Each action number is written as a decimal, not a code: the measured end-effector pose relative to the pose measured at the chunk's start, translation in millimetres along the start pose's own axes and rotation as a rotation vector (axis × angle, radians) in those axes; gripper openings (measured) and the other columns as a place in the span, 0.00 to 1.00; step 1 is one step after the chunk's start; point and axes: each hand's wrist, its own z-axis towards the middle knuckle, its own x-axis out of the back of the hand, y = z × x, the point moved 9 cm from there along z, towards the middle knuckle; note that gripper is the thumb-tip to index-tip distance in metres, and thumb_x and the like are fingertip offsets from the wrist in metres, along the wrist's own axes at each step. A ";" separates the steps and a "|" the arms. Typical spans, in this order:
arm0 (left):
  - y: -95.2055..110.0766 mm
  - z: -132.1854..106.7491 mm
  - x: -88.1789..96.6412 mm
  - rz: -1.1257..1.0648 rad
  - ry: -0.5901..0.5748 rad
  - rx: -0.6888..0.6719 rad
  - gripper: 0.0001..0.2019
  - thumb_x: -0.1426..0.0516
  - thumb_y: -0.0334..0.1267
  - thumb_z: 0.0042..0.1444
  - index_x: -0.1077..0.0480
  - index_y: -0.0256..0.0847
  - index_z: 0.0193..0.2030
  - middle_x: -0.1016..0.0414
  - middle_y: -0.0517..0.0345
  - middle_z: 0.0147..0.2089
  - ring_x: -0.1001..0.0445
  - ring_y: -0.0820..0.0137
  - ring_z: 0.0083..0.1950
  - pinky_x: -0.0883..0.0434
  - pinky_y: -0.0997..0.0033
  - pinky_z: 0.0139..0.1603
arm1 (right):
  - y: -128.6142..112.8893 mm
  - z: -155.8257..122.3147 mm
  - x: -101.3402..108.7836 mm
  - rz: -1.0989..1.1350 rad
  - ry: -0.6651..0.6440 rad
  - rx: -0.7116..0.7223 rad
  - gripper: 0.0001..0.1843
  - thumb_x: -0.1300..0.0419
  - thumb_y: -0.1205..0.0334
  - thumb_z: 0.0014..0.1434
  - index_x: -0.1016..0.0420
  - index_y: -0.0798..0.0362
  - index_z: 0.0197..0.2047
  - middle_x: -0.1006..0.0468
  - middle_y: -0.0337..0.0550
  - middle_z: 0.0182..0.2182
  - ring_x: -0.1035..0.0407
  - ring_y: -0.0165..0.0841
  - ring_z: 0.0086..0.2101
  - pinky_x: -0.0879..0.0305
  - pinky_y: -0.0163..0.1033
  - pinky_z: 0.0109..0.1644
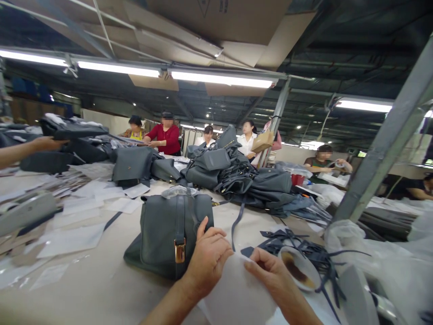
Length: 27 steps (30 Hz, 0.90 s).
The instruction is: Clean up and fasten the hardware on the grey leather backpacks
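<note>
A dark grey-green handbag (157, 234) with a vertical strap and a gold-coloured buckle (180, 251) stands on the table in front of me. Right of it, a thin white sheet (238, 289) hangs between my hands. My left hand (210, 253) pinches the sheet's top edge, close beside the bag's right side. With thumb and fingers closed, my right hand (269, 273) grips the same edge further right. A narrow dark strap (238, 221) runs down toward the sheet's top. The lower part of the sheet leaves the picture at the bottom.
A heap of similar bags (219, 167) lies across the table. Dark straps (287, 241), a bowl with brown contents (299, 268) and a tape dispenser (358, 293) are at right. White papers (81, 225) spread left, near another person's hand (49, 143). A metal post (382, 126) slants at right.
</note>
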 end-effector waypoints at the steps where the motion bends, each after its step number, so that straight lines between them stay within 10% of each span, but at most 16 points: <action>1: -1.0 -0.5 -1.3 0.011 -0.010 0.001 0.12 0.48 0.32 0.61 0.29 0.42 0.28 0.23 0.59 0.30 0.27 0.66 0.45 0.56 0.44 0.69 | -2.1 -2.5 -0.1 0.003 -0.004 0.000 0.30 0.34 0.34 0.42 0.42 0.50 0.22 0.40 0.30 0.16 0.49 0.24 0.19 0.56 0.31 0.21; 13: -0.6 0.0 -1.8 -0.073 -0.074 0.079 0.04 0.42 0.37 0.57 0.30 0.42 0.38 0.22 0.56 0.37 0.29 0.62 0.51 0.60 0.42 0.69 | -8.7 -10.2 3.6 -0.050 0.007 0.023 0.25 0.36 0.40 0.47 0.40 0.51 0.21 0.44 0.30 0.18 0.52 0.25 0.22 0.58 0.33 0.24; 17: -0.3 -1.6 -7.2 -0.062 -0.129 0.071 0.16 0.32 0.45 0.44 0.31 0.42 0.35 0.23 0.58 0.35 0.30 0.59 0.52 0.63 0.40 0.69 | -14.1 -9.9 -0.2 -0.058 0.006 0.015 0.25 0.36 0.39 0.46 0.41 0.50 0.21 0.44 0.29 0.17 0.52 0.25 0.21 0.57 0.33 0.24; 27: -4.8 -1.4 -9.7 0.029 -0.078 0.066 0.10 0.41 0.29 0.54 0.37 0.40 0.25 0.27 0.62 0.28 0.28 0.67 0.47 0.59 0.46 0.69 | -8.8 -11.5 -4.6 0.008 -0.065 -0.013 0.23 0.32 0.44 0.45 0.38 0.51 0.24 0.41 0.28 0.17 0.50 0.23 0.19 0.57 0.31 0.23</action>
